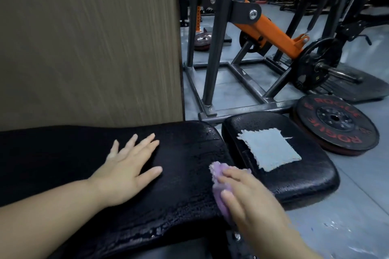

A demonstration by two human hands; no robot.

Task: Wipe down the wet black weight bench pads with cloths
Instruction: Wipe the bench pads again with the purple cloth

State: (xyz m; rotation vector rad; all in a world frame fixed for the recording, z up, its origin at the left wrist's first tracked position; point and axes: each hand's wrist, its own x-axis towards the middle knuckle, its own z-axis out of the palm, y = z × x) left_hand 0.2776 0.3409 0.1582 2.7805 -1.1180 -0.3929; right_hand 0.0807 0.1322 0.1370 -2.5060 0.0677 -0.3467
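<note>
A long black bench pad (185, 174) runs across the lower frame, glistening with water drops near its right end and front edge. My left hand (124, 172) lies flat on it with fingers spread. At the pad's right edge my right hand (246, 197) presses a purple cloth (219, 187) down with straight fingers. A smaller black seat pad (299, 181) sits just to the right, also wet, and a light blue cloth (269, 149) lies spread flat on top of it.
A brown panel wall (90, 44) stands right behind the bench. A steel and orange machine frame (231, 82) stands on the grey floor beyond the seat pad. A red-lettered weight plate (336, 124) lies flat to the right, and another plate (315, 67) hangs on a bar.
</note>
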